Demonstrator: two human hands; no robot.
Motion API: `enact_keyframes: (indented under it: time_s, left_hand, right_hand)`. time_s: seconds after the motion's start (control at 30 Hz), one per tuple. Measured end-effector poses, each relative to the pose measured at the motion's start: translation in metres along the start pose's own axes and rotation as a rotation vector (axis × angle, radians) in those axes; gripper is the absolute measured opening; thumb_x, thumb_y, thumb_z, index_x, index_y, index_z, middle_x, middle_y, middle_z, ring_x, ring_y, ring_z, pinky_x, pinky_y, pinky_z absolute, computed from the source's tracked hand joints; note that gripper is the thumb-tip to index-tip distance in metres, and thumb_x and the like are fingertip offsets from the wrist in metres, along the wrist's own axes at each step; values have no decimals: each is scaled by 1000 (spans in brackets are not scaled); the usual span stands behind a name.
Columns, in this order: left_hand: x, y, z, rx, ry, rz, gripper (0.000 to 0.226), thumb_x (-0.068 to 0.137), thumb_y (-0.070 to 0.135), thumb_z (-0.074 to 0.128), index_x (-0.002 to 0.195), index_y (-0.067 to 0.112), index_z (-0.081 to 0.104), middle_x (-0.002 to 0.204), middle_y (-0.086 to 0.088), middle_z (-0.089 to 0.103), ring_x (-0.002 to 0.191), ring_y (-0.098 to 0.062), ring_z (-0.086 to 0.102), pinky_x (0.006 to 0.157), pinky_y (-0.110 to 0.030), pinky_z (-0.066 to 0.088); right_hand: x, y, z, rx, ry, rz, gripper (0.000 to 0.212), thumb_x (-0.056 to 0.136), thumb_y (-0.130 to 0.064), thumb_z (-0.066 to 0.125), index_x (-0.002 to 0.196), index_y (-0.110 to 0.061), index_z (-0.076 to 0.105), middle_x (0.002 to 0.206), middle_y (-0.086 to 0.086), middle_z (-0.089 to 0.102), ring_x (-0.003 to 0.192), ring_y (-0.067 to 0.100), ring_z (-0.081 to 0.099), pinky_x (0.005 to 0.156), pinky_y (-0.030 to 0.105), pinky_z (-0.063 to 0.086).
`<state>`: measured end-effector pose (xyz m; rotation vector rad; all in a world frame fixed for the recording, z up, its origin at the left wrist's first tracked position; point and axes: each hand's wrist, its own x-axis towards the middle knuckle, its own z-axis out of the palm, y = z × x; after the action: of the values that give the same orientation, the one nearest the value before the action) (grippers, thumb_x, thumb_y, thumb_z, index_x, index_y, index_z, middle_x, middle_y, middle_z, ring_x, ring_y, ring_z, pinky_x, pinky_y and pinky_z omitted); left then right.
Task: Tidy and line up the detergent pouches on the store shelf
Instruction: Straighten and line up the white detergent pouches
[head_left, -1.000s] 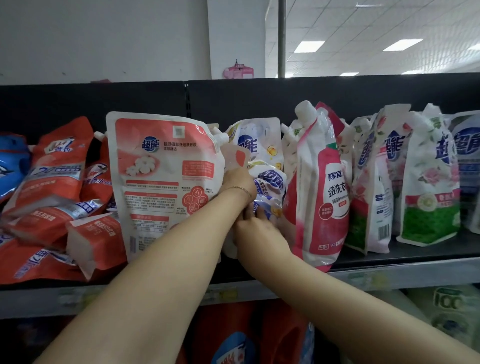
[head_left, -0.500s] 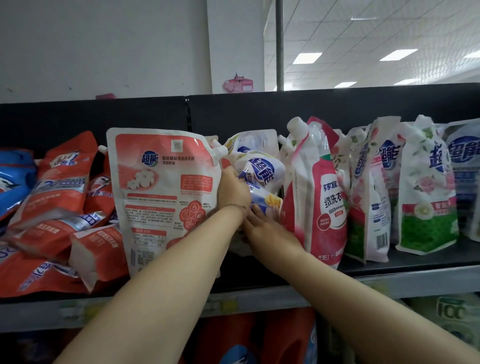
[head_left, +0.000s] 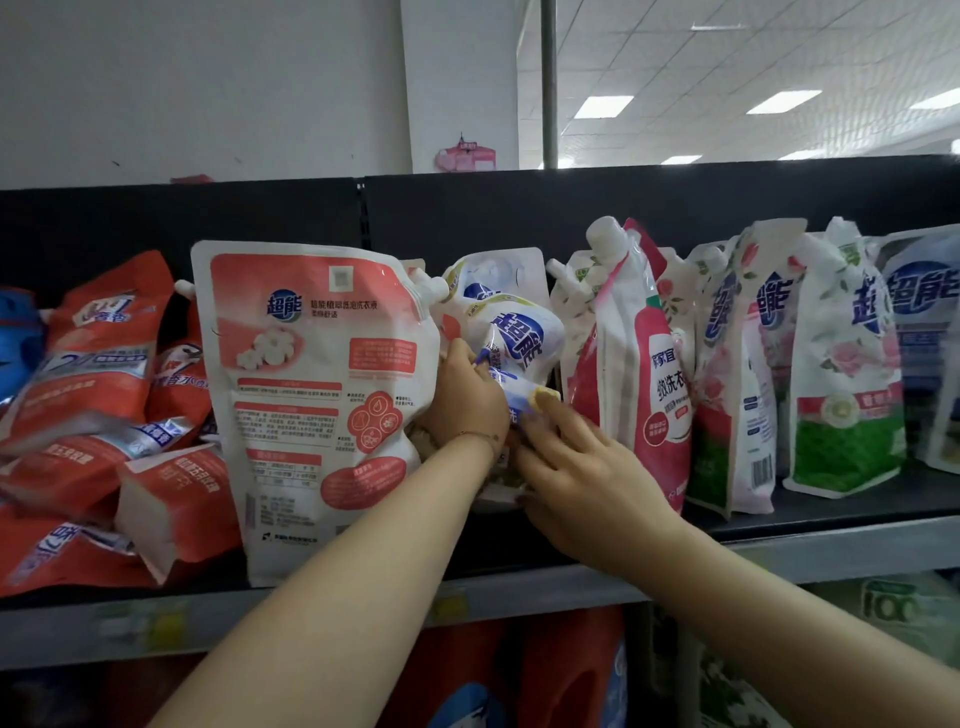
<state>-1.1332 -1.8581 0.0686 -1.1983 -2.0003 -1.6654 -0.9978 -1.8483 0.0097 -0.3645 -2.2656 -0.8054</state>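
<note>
A large pink-and-white detergent pouch (head_left: 317, 395) stands upright at the shelf's front, back label facing me. Just right of it, a crumpled white-and-blue pouch (head_left: 519, 338) leans in the gap before a tall pink pouch (head_left: 639, 374). My left hand (head_left: 467, 400) is closed around the white-and-blue pouch's lower part, its back against the pink-and-white pouch's right edge. My right hand (head_left: 582, 478) reaches under that same pouch, fingers spread and touching its bottom. Another white pouch (head_left: 493, 275) stands behind it, partly hidden.
Red pouches (head_left: 93, 415) lie in a heap at the left. White floral pouches (head_left: 841, 364) stand in a row at the right. The shelf's grey front rail (head_left: 831, 551) runs below, with red jugs (head_left: 566, 675) on the lower shelf. A black back panel closes the shelf.
The white-and-blue pouch has been lifted up between the pink-and-white and tall pink pouches. Both hands stayed close together at its base; my left hand rose slightly.
</note>
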Motion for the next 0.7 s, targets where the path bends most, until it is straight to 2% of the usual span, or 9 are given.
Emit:
enact_keyframes:
  time_s: [0.07, 0.17, 0.23, 0.33, 0.5, 0.6, 0.7]
  left_hand:
    - [-3, 0, 0, 4, 17, -11, 14, 93, 13, 46, 80, 13, 40, 79, -2, 48, 75, -22, 41, 58, -31, 22]
    - [-9, 1, 3, -53, 72, -17, 16, 91, 11, 48, 77, 14, 40, 73, -1, 50, 69, -22, 41, 54, -33, 19]
    - [-13, 2, 4, -109, 110, -11, 20, 88, 10, 51, 73, 16, 40, 71, -1, 52, 69, -25, 46, 58, -33, 27]
    - [-22, 3, 1, -125, 130, 23, 22, 88, 9, 54, 72, 17, 40, 74, -3, 56, 72, -26, 52, 65, -37, 40]
    - [-44, 13, -4, -153, 169, 77, 23, 88, 3, 53, 75, 16, 40, 79, 5, 46, 83, -22, 50, 79, -49, 45]
    - [-59, 16, -4, -164, 185, 116, 28, 88, 1, 52, 73, 18, 37, 78, 7, 42, 79, -16, 45, 76, -50, 46]
    - [-70, 13, -9, -140, 179, 205, 30, 89, 2, 53, 75, 21, 35, 79, 6, 44, 80, -17, 49, 73, -49, 49]
  right_hand:
    - [-9, 2, 1, -83, 10, 79, 54, 66, -35, 67, 111, -5, 67, 130, 18, 58, 130, 37, 43, 106, 41, 31]
    - [-12, 14, 9, 18, -33, 130, 80, 55, -47, 80, 121, -5, 63, 135, 15, 55, 133, 28, 36, 103, 42, 39]
    - [-8, 29, 14, 161, -87, 122, 93, 50, -51, 85, 125, -4, 59, 134, 13, 55, 134, 26, 34, 103, 44, 41]
    - [-1, 46, 17, 242, -143, 122, 110, 42, -58, 87, 130, -2, 53, 133, 13, 55, 131, 24, 35, 108, 39, 32]
    - [5, 58, 26, 288, -131, 140, 127, 37, -60, 88, 141, -4, 40, 141, 11, 48, 133, 24, 35, 111, 34, 25]
    - [9, 63, 30, 288, -146, 154, 136, 34, -57, 89, 145, -3, 32, 144, 12, 44, 132, 29, 39, 111, 34, 25]
    - [11, 62, 29, 288, -124, 166, 135, 38, -50, 91, 147, -3, 28, 144, 14, 43, 132, 30, 37, 111, 38, 29]
